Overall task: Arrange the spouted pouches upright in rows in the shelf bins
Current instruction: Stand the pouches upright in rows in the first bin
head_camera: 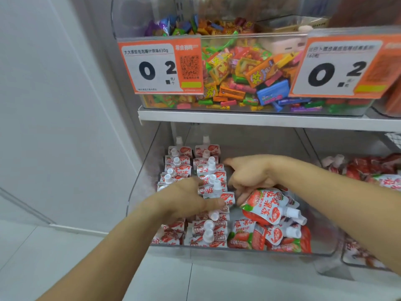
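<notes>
A clear shelf bin (141, 181) on the lower shelf holds strawberry spouted pouches. Two rows of upright pouches (208, 170) fill its left side, white caps up. Loose pouches (247, 235) lie flat in a pile at the front right. My left hand (188, 200) rests on the upright rows, its straight fingers touching a pouch in the second row. My right hand (251, 174) hovers just right of the rows, index finger stretched toward them. Its lower fingers curl round the corner of a tilted pouch (269, 205) whose spout points right.
The back right of the bin is bare. Above, a shelf board (260, 120) carries a clear bin of colourful candies (238, 72) with two orange price tags (160, 66). A neighbouring bin with more pouches (368, 170) stands to the right. A white wall is on the left.
</notes>
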A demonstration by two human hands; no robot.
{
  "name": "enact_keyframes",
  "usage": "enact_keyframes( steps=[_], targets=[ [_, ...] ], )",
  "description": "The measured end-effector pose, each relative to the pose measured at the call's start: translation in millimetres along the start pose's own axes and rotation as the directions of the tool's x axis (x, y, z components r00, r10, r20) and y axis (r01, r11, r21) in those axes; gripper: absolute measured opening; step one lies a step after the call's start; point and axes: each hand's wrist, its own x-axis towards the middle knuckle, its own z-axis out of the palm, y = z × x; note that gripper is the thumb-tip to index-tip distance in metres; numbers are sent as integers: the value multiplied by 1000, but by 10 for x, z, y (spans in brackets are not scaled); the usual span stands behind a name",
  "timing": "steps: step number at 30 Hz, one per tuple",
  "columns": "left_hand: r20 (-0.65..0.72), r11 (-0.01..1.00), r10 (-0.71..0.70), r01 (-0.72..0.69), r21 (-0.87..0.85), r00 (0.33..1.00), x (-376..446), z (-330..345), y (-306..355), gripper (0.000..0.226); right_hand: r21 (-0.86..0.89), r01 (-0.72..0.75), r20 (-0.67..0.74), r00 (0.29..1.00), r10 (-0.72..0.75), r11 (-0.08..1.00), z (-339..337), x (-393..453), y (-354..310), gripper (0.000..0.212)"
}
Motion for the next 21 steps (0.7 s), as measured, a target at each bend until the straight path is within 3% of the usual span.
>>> enact_keyframes(
  steps=[3,5,7,10,12,15,18,21],
  targets=[
    [-49,999,28,-29,-30,998,-15,131,-30,74,59,21,-11,1000,-20,998,36,-73,11,59],
    [-44,1000,24,-24,-10,999,-26,157,-41,81,89,0,-4,1000,0,996,23,-82,4,58],
    [6,1000,7,-7,1,1000,-44,142,-41,89,94,-24,42,999,20,995,32,-91,-30,52],
    [128,991,-7,24,-134,992,-77,115,-29,97,97,-49,184,982,30,994,86,-83,-23,49],
    [133,989,-18,37,-140,991,-64,113,-41,103,143,-43,218,976,10,989,136,-86,7,45],
    [142,981,-41,67,-184,989,-24,116,-74,107,241,-15,185,982,-30,970,160,-101,41,37],
    [162,949,-20,70,-308,987,-16,107,-100,107,315,-30,163,986,-23,949,140,-79,75,46],
    [149,961,-19,59,-269,989,-17,104,-92,106,337,-36,159,987,-19,941,125,-95,61,44]
  ],
)
